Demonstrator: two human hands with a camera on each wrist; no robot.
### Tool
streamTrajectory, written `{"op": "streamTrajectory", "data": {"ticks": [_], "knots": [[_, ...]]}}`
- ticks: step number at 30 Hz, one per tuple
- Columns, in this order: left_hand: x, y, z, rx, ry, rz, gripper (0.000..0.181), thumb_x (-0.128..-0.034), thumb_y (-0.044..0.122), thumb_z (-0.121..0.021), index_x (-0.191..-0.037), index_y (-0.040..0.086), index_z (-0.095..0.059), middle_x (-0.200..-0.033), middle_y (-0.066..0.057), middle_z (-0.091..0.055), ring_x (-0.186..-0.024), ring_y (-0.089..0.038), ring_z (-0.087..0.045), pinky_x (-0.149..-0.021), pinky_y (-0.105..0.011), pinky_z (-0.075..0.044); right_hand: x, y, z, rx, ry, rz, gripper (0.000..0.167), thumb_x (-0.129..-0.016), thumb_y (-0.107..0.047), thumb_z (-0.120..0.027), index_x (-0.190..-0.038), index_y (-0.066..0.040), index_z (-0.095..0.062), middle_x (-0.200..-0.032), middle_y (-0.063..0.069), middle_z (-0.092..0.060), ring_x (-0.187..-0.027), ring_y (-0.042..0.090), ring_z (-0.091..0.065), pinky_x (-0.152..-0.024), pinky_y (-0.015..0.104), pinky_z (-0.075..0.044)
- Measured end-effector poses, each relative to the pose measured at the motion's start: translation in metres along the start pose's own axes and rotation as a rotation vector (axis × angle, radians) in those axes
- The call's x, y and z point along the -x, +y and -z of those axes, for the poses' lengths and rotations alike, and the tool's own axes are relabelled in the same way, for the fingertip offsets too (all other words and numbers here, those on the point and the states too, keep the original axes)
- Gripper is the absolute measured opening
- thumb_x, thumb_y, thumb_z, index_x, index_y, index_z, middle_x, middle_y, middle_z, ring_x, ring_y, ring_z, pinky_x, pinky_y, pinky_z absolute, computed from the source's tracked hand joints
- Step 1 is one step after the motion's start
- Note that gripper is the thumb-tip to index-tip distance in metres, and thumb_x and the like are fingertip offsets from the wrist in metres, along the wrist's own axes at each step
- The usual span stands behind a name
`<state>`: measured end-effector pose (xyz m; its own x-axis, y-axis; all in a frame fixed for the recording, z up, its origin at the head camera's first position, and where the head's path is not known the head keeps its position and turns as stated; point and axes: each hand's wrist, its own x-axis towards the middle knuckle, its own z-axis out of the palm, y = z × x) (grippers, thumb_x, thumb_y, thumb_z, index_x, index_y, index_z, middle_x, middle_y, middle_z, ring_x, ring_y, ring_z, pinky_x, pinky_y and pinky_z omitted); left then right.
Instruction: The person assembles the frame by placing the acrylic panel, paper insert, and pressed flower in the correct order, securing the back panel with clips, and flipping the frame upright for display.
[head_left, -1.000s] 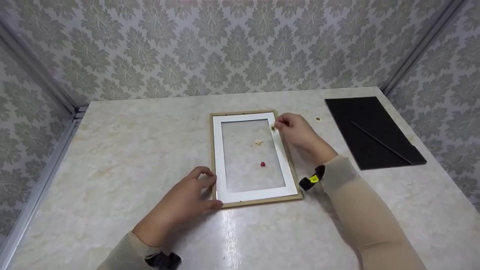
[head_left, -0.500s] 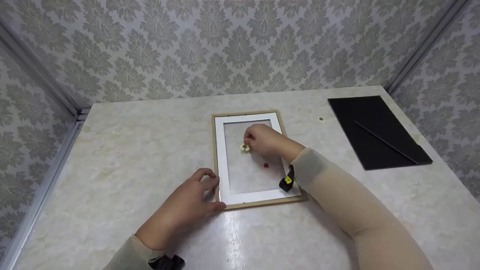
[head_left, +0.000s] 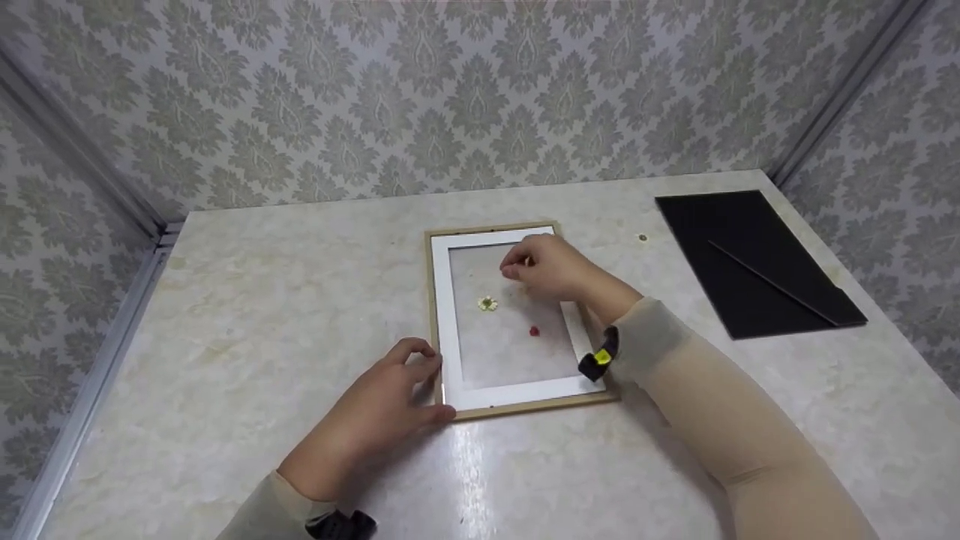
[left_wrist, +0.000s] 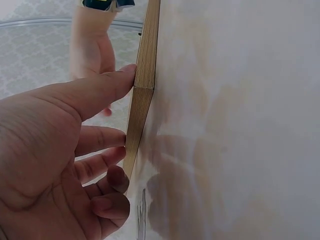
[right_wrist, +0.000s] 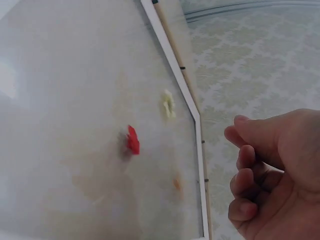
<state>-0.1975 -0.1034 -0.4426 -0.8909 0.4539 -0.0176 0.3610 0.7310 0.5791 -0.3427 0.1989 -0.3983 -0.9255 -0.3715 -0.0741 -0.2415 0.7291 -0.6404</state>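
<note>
A picture frame point(head_left: 448, 330) with a light wood border, white mat and clear pane lies on the table. My left hand point(head_left: 371, 409) grips its near left corner, thumb on the near edge and fingertips against the left side. In the left wrist view, the wooden corner point(left_wrist: 145, 80) sits between thumb and fingers. My right hand point(head_left: 551, 270) is above the pane's upper right, fingers curled, thumb and index tips together, nothing visible between them. A white flower point(head_left: 487, 304) and a red flower point(head_left: 534, 331) lie within the mat opening. A small orange piece point(right_wrist: 177, 183) shows in the right wrist view.
Another small pale flower point(head_left: 643, 238) lies on the table right of the picture frame. Farther right is a black backing board point(head_left: 757, 285) with a thin strip across it. Patterned walls point(head_left: 480, 97) stand behind and at both sides.
My right hand brought a white flower from the mat's right edge over the pane, let it go there, then drew back up and right. The left hand stays at the corner.
</note>
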Motion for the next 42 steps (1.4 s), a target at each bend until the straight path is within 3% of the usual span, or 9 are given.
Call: {"op": "streamTrajectory", "data": {"ticks": [6,10,13,16,23,28,31,34,42], "knots": [[0.0,0.002,0.002,-0.001,-0.013,0.0,0.072,-0.0952,0.03,-0.092,-0.156,0.002,-0.067,-0.159,-0.004,-0.057,-0.129,-0.03,-0.071,-0.113,-0.053,-0.058,0.023,0.032,0.049,-0.078,0.207,-0.045,0.032,-0.114,-0.029,-0.071,-0.131,-0.005,-0.081,-0.125,0.014,-0.073,-0.102,0.022,-0.059,-0.088,0.036,-0.049],[-0.004,0.005,0.003,0.006,-0.019,0.003,0.07,-0.0957,0.029,-0.091,-0.156,0.004,-0.067,-0.16,-0.002,-0.056,-0.128,-0.029,-0.071,-0.114,-0.051,-0.057,0.037,0.061,0.08,-0.145,0.378,-0.084,0.036,-0.113,-0.032,-0.072,-0.133,-0.003,-0.08,-0.117,0.003,-0.072,-0.099,0.015,-0.057,-0.084,0.029,-0.048],[-0.007,0.007,0.005,0.009,-0.028,0.007,0.072,-0.0965,0.029,-0.091,-0.159,0.003,-0.065,-0.161,-0.002,-0.055,-0.13,-0.028,-0.07,-0.116,-0.05,-0.056,0.044,0.083,0.096,-0.204,0.47,-0.126,0.039,-0.113,-0.032,-0.072,-0.137,-0.003,-0.078,-0.109,-0.008,-0.067,-0.095,0.011,-0.057,-0.078,0.023,-0.049],[-0.008,0.007,0.006,0.001,-0.026,0.009,0.074,-0.0968,0.03,-0.091,-0.16,0.002,-0.063,-0.161,-0.002,-0.056,-0.129,-0.028,-0.069,-0.115,-0.049,-0.056,0.044,0.103,0.105,-0.219,0.521,-0.171,0.04,-0.114,-0.031,-0.07,-0.143,-0.004,-0.076,-0.11,-0.007,-0.065,-0.094,0.01,-0.056,-0.075,0.021,-0.048],[-0.003,0.006,0.006,-0.006,-0.02,0.028,0.075,-0.0958,0.029,-0.092,-0.159,0.001,-0.064,-0.159,-0.001,-0.056,-0.128,-0.027,-0.069,-0.115,-0.049,-0.057,0.039,0.139,0.105,-0.206,0.533,-0.315,0.044,-0.117,-0.026,-0.063,-0.154,-0.004,-0.069,-0.152,0.02,-0.066,-0.123,0.018,-0.059,-0.089,0.02,-0.048],[0.001,0.006,0.004,0.003,-0.017,0.034,0.075,-0.0956,0.031,-0.092,-0.159,0.002,-0.064,-0.159,-0.001,-0.056,-0.128,-0.028,-0.07,-0.115,-0.05,-0.057,0.036,0.152,0.096,-0.135,0.495,-0.374,0.042,-0.115,-0.021,-0.064,-0.152,-0.003,-0.071,-0.153,0.026,-0.063,-0.13,0.031,-0.059,-0.093,0.032,-0.054],[0.002,0.005,0.004,0.001,-0.012,0.032,0.075,-0.0954,0.03,-0.092,-0.158,0.001,-0.064,-0.159,-0.001,-0.056,-0.129,-0.029,-0.07,-0.116,-0.051,-0.057,0.034,0.157,0.092,-0.051,0.451,-0.388,0.042,-0.115,-0.021,-0.065,-0.152,-0.004,-0.071,-0.158,0.028,-0.059,-0.141,0.04,-0.057,-0.109,0.05,-0.056],[0.004,0.004,0.005,-0.005,-0.014,0.032,0.074,-0.096,0.031,-0.092,-0.158,0.0,-0.064,-0.16,-0.001,-0.056,-0.129,-0.029,-0.071,-0.116,-0.051,-0.057,0.033,0.16,0.088,0.0,0.409,-0.419,0.041,-0.116,-0.024,-0.065,-0.152,-0.005,-0.071,-0.164,0.029,-0.054,-0.153,0.045,-0.052,-0.124,0.062,-0.048],[0.008,0.003,0.006,0.015,-0.015,0.005,0.074,-0.0962,0.029,-0.091,-0.157,-0.001,-0.064,-0.159,-0.003,-0.056,-0.128,-0.028,-0.071,-0.114,-0.051,-0.058,0.031,0.164,0.082,0.103,0.397,-0.458,0.038,-0.118,-0.022,-0.056,-0.147,-0.005,-0.075,-0.166,0.03,-0.052,-0.157,0.05,-0.05,-0.131,0.066,-0.041]]}}
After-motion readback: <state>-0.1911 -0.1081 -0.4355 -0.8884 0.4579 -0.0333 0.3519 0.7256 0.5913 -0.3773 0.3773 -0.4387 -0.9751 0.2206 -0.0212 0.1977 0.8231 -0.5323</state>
